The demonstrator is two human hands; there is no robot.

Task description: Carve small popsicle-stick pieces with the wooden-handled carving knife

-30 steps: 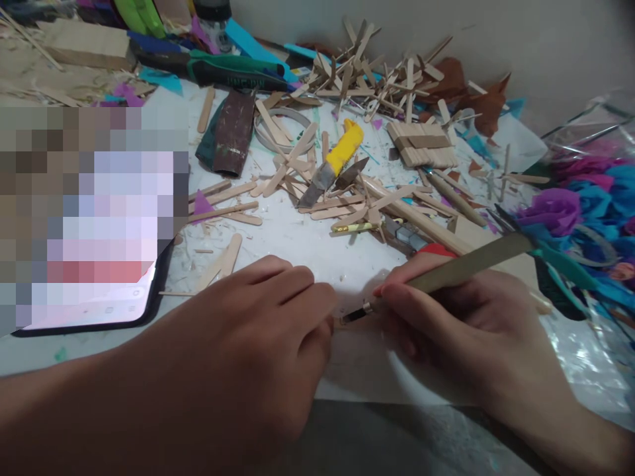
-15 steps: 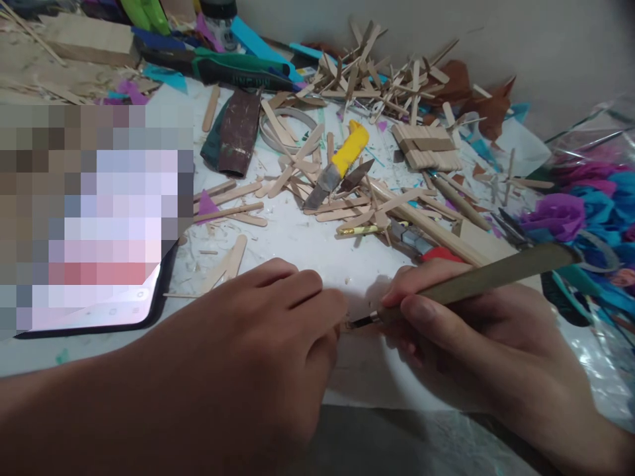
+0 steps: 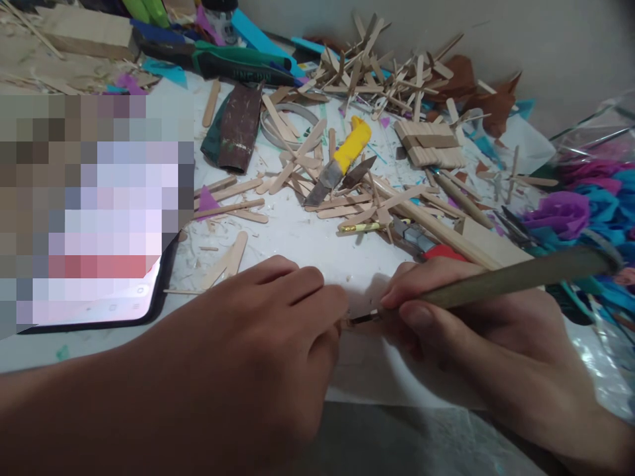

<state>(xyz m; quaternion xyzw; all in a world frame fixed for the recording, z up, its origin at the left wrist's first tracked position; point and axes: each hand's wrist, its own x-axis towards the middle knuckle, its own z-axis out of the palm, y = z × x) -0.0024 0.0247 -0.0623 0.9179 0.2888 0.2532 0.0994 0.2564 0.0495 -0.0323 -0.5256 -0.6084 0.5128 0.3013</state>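
Note:
My left hand [image 3: 278, 337] is closed at the front of the white work surface, fingertips pinched around something small. Only a tiny brownish tip [image 3: 346, 323] of that piece shows past the fingers; the rest is hidden. In my right hand [image 3: 481, 344] is a slim carving knife [image 3: 520, 281] with a greenish-brown handle, held like a pen. Its thin dark blade points left and meets, or nearly meets, the tip at my left fingers. Beyond my hands lie loose craft sticks [image 3: 233, 258] and a yellow utility knife [image 3: 350, 149].
A phone [image 3: 149, 314], partly blurred out, lies at left. Further back are a brown sandpaper roll [image 3: 241, 125], a heap of craft sticks [image 3: 377, 76] and a stick bundle [image 3: 430, 145]. Scissors [image 3: 516, 225] and crepe-paper flowers [image 3: 560, 215] sit at right.
The carving knife's handle has swung so its rear end sits further right and slightly lower. My left hand has hardly moved and keeps its pinch.

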